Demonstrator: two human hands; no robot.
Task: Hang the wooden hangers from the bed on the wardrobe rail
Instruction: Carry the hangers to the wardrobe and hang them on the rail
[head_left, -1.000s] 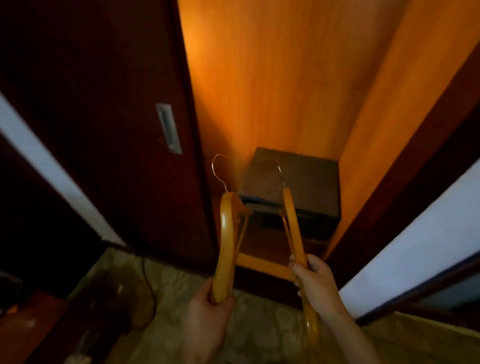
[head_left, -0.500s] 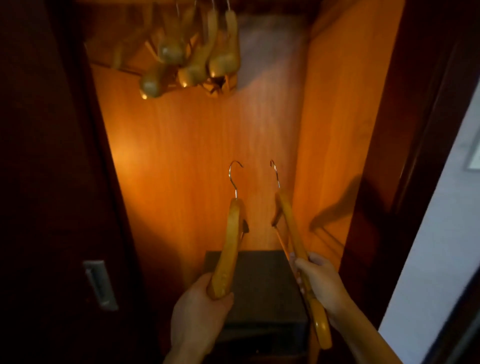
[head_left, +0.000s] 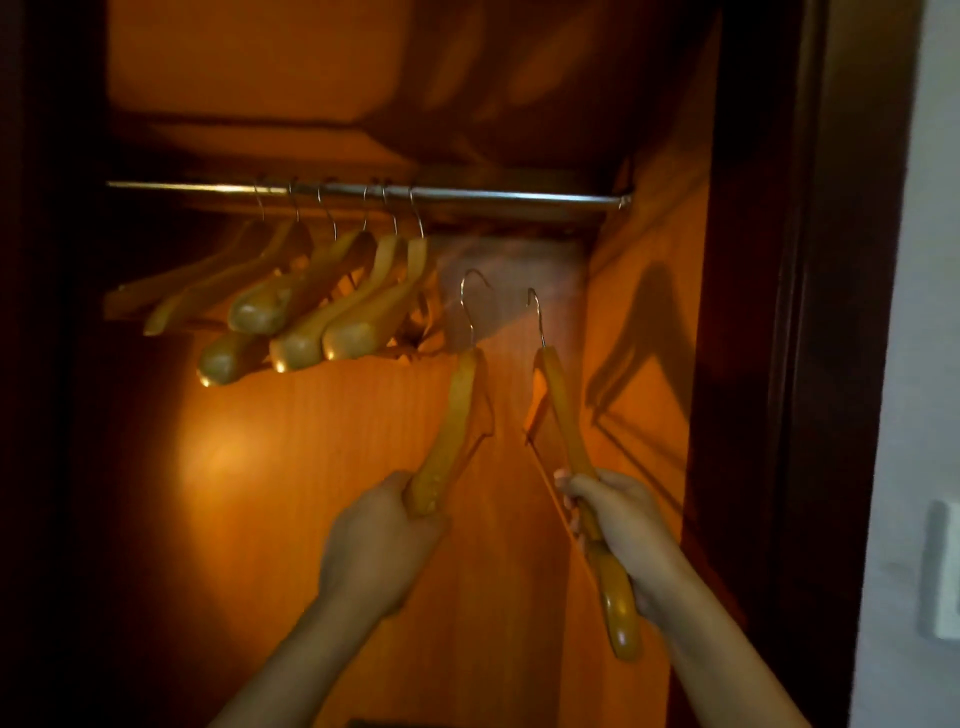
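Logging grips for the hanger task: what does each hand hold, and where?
Left hand grips one wooden hanger by an arm's end; right hand grips another mid-arm.

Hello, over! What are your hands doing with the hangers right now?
Left hand gripping one wooden hanger, right hand another. Both hooks below the metal wardrobe rail, not on. Six hung hangers left; rail's right stretch free.

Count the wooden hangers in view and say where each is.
8: six hang bunched on the rail, hooks countable; one in the left hand, one in the right hand. More could hide in the dark left.
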